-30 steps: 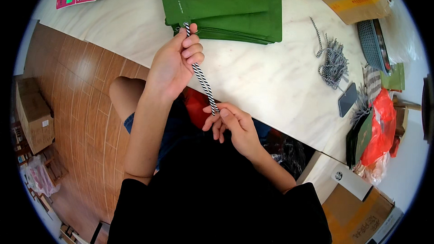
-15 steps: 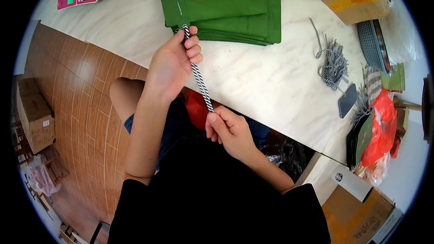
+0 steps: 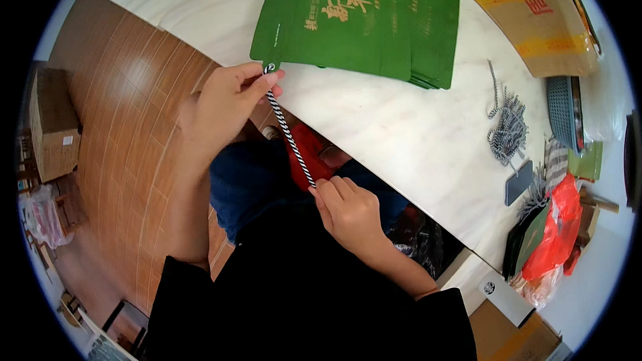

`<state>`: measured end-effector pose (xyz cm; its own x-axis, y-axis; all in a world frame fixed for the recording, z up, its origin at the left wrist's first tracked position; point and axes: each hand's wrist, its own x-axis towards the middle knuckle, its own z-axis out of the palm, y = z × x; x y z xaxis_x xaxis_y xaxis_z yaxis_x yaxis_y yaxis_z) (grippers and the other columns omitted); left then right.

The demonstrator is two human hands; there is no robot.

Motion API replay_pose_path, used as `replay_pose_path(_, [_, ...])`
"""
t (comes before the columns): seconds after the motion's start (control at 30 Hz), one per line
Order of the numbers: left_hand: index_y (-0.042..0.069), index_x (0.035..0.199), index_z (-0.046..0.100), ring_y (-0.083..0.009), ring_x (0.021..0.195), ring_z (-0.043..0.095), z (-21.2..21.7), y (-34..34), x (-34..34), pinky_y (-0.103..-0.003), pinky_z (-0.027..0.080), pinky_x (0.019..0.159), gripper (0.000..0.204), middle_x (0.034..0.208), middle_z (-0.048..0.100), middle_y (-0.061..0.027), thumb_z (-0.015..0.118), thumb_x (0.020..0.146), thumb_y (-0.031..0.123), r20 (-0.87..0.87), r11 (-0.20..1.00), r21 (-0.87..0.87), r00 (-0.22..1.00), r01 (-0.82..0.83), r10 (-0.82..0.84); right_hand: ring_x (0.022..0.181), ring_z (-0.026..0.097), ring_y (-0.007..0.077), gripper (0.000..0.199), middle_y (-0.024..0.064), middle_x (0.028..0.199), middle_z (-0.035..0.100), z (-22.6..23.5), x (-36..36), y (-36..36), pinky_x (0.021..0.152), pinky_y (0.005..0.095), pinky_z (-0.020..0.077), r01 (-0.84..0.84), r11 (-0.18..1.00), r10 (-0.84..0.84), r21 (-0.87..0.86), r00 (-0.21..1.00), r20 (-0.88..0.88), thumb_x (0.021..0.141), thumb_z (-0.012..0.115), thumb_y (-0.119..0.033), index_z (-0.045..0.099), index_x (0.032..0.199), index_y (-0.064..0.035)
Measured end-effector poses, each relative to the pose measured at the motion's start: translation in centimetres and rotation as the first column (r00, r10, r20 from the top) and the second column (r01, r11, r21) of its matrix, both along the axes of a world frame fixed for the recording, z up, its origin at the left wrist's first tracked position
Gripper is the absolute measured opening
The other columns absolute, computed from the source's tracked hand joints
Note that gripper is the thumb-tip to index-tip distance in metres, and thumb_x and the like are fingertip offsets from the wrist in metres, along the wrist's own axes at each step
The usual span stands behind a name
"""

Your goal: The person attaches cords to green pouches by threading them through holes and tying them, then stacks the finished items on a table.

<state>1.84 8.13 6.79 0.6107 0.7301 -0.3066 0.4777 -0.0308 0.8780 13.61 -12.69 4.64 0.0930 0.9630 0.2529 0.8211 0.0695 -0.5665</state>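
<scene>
Your left hand (image 3: 224, 103) pinched the cord (image 3: 289, 135) at the green bag's (image 3: 354, 20) corner hole on the tabletop (image 3: 401, 134); right hand (image 3: 351, 210) gripped its lower end. The cord looked light and limp; best held near the ends.

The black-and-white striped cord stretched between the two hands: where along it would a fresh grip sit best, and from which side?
Grip the striped cord on its bare middle span, coming from the person's left, over the wooden floor. The cord runs taut and straight there, clear of the table edge. Its top end is pinched by the left hand at the green bag corner, its lower end by the right hand.
</scene>
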Motion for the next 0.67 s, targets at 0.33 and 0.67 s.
replay_pose_path(0.33, [-0.001, 0.091, 0.07, -0.0075, 0.071, 0.059, -0.5, 1.4, -5.5, -0.022, 0.047, 0.066, 0.02, 0.079, 0.068, -0.004, 0.067, 0.084, 0.017, 0.128, 0.897, 0.181, 0.914, -0.403, 0.384, 0.061, 0.052, 0.0175, 0.012, 0.0045, 0.069, 0.049, 1.6, -1.8, 3.5, 0.051, 0.0276, 0.0439, -0.286, 0.958, 0.286, -0.025, 0.938, 0.195, 0.082, 0.059, -0.014, 0.055, 0.081, -0.0028])
replay_pose_path(0.67, [0.011, 0.077, 0.071, -0.0302, 0.086, 0.052, -4.7, -2.2, -13.6, -0.041, 0.041, 0.07, 0.008, 0.08, 0.055, -0.0149, 0.065, 0.071, 0.012, -0.089, 0.676, 0.656, 0.855, -0.336, 0.511, 0.06, 0.053, 0.0256, 0.006, 0.0105, 0.071, 0.053, 3.9, -2.3, 5.7, 0.049, 0.0373, 0.0437, -0.51, 0.855, 0.514, -0.089, 0.816, 0.264, 0.081, 0.06, -0.01, 0.057, 0.079, -0.0056])
